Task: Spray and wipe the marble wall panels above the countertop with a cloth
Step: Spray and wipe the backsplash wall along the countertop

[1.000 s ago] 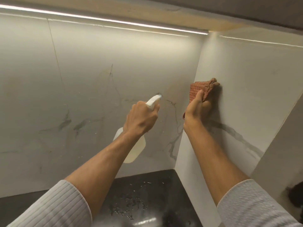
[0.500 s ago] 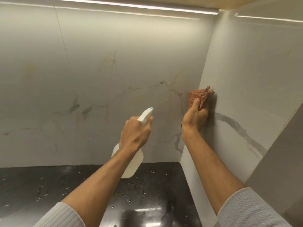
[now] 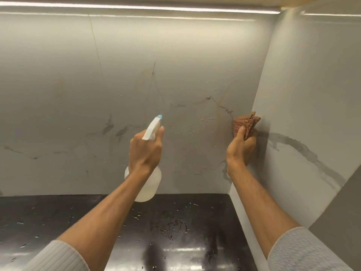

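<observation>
Right hand (image 3: 241,149) has slid a touch lower since a second ago, fingers bunching the cloth (image 3: 243,123) against the side panel (image 3: 312,94) at centre right to scrub. Left hand (image 3: 145,151), mid-frame, grips the spray bottle (image 3: 150,184), nozzle aimed at the droplet-wet back panel (image 3: 175,75), probably ready to respray.
</observation>
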